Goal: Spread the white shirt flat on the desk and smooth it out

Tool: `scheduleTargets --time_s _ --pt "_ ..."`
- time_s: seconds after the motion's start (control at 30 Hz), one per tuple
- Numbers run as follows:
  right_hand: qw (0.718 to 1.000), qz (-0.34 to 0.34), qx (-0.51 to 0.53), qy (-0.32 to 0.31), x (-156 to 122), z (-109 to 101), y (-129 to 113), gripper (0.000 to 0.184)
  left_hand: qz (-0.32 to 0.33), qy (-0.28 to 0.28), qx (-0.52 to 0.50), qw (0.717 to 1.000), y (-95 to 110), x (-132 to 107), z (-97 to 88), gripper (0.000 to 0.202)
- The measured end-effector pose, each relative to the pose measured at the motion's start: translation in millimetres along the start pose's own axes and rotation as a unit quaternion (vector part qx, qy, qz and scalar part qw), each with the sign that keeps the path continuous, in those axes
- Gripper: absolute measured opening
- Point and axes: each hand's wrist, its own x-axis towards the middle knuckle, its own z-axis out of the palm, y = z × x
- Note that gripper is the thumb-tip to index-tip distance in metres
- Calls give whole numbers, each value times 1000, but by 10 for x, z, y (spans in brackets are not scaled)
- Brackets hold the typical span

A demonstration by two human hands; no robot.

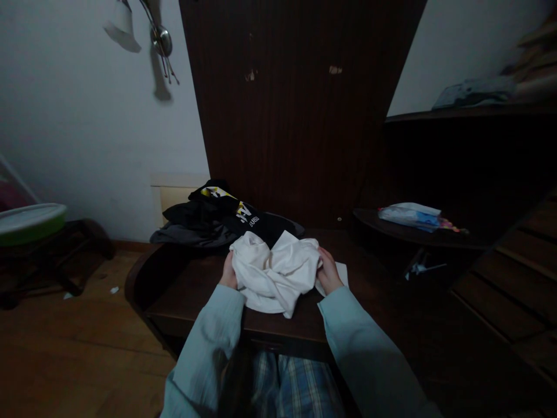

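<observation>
A crumpled white garment [275, 271] lies bunched on the dark wooden desk [183, 290] right in front of me. My left hand [228, 272] grips its left side, fingers tucked into the cloth. My right hand [328, 271] holds its right side the same way. Both arms wear light blue sleeves. Just behind the white garment sits a pile of black and grey clothes [220, 220] with white and yellow print.
A flat white sheet [342, 270] peeks out under the right hand. A dark shelf at the right carries a blue-and-white packet [411, 216]. A tall dark wooden panel [296, 110] rises behind the desk. A green-rimmed tub [30, 222] rests on a low stand at far left.
</observation>
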Motion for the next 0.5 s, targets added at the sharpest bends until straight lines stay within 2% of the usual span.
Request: scheduleTargets --time_s 0.13,0.23,0.37,0.5 --pt "997 28 77 -9 30 10 -38 25 -34 36 -11 999 -45 -7 110 21" --pt "990 44 123 -45 -26 65 -132 26 -69 25 6 997 -51 -66 215 20" --pt "984 27 111 -140 -142 130 -267 30 -125 -58 50 989 -47 -149 261 20" --pt "976 33 73 -200 -202 161 -315 35 -199 -147 129 960 -56 -224 234 17"
